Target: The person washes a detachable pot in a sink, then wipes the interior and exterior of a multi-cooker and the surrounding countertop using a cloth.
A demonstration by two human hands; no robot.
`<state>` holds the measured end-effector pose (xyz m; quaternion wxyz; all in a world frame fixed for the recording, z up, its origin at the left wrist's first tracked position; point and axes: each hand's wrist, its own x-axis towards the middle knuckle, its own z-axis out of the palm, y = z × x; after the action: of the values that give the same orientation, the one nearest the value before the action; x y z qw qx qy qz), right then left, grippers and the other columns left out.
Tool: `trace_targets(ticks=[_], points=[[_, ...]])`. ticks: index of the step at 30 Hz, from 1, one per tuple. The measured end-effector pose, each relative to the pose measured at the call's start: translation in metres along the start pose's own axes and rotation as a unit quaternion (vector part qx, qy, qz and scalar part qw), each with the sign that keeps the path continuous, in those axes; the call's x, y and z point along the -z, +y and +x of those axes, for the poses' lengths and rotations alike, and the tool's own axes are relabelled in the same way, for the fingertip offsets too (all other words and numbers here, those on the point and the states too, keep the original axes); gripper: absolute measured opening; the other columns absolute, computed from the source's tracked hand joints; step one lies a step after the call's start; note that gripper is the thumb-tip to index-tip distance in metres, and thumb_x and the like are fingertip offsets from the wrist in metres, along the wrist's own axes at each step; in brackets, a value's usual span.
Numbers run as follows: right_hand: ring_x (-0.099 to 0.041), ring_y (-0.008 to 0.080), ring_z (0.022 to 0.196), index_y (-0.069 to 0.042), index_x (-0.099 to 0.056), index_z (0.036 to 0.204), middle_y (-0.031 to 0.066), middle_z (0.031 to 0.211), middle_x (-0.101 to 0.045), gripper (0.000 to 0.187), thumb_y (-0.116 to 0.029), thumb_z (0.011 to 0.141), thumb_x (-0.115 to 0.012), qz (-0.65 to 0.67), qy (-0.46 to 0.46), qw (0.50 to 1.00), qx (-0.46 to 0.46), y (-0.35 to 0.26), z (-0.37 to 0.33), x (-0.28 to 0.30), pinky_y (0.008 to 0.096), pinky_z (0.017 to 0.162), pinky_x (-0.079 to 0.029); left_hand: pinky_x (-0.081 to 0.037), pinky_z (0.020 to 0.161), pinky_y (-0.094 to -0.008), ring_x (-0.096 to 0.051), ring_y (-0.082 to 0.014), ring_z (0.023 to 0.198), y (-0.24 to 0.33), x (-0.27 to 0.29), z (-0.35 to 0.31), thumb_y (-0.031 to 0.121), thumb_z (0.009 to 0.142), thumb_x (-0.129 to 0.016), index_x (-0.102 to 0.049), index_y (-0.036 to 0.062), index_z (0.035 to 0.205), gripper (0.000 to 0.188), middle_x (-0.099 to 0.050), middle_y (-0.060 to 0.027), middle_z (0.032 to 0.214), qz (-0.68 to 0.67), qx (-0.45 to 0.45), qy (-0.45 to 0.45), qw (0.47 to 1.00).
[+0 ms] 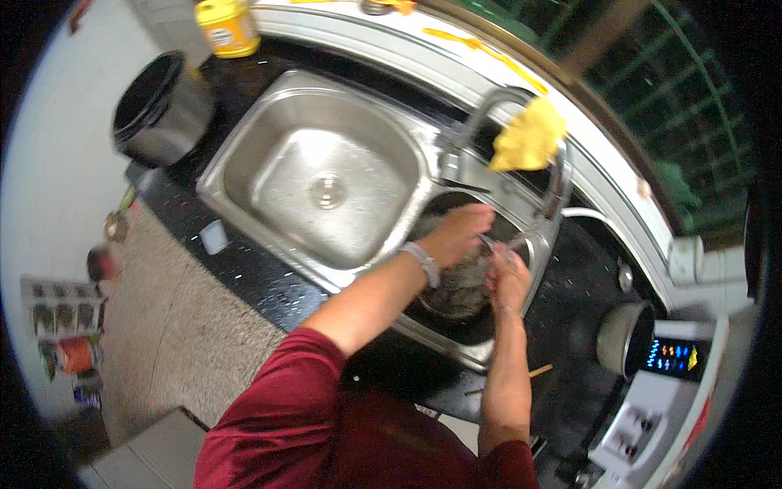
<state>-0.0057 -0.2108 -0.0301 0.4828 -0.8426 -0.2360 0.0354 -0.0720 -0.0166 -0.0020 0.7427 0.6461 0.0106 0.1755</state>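
Observation:
Both my hands are over the right-hand sink basin, close together above a dark round pan (pixel 446 201) that holds greyish, cloudy contents (pixel 463 292). My left hand (pixel 460 231), with a pale band at its wrist, has its fingers drawn in near a thin greyish thing between the hands. Fingers curled, my right hand (pixel 508 279) closes around part of something small and grey. Blur hides what this is. The curved metal faucet (pixel 482 110) rises behind the hands, and a yellow cloth (pixel 529 137) hangs over it.
Left of my arms is a steel sink basin (pixel 281 200) with a drain. A dark inner pot (pixel 163 110) and a yellow jug (pixel 226 31) stand at the far left. On the black counter at right are a pot (pixel 626 338) and a thin wooden stick (pixel 539 371).

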Motion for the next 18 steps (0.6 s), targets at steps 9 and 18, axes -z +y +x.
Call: trace_targets(ticks=[9,18], points=[[-0.036,0.0097,0.037,-0.013,-0.049,0.068,-0.0021,0.05,-0.042,0.046,-0.046,0.1,-0.052,0.142,0.009,0.986,-0.089,-0.018,0.014,0.002,0.0259,0.035,-0.025,-0.047,0.102,-0.0403,-0.057,-0.0267,0.119,0.028,-0.021,0.03,0.017,0.096,-0.059,-0.046,0.0,0.135,0.044,-0.059,-0.0156,0.128,-0.336,0.272,0.116,0.894],[-0.059,0.0261,0.068,-0.007,-0.06,0.09,0.0109,0.08,-0.06,0.019,-0.026,0.092,-0.058,-0.39,0.08,0.873,0.281,-0.043,0.018,0.001,0.0403,0.061,-0.048,-0.05,0.098,-0.0416,-0.062,-0.0312,0.109,-0.011,0.009,0.054,0.009,0.092,-0.06,-0.057,-0.0029,0.111,0.023,-0.063,-0.0196,0.119,-0.255,0.101,0.007,0.962]])
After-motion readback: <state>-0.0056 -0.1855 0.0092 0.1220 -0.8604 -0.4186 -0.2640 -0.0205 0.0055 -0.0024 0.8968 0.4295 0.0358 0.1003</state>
